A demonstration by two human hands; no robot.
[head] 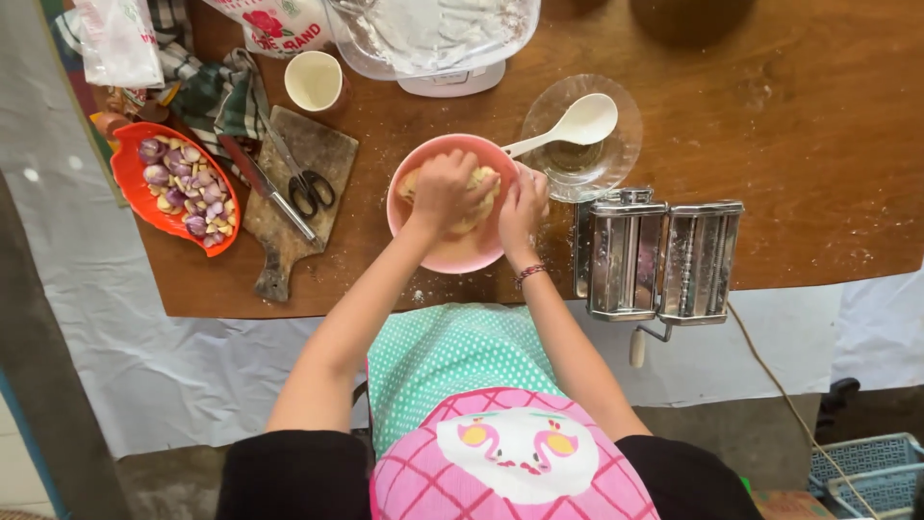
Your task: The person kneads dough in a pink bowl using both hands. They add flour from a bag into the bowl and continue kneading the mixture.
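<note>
Metal pasta machine (pixel 657 258), scissors (pixel 300 178) on a cutting board (pixel 294 197), orange dish of shallots (pixel 175 189).

A single head-worn camera looks almost straight down from above the person, over their apron (pixel 481 424) and outstretched arms onto a wooden table (pixel 818 125). The table's near edge crosses the middle of the frame, with the tabletop filling the upper half at arm's length. Floor and a white hanging cloth (pixel 144 318) fill the lower part.
</note>
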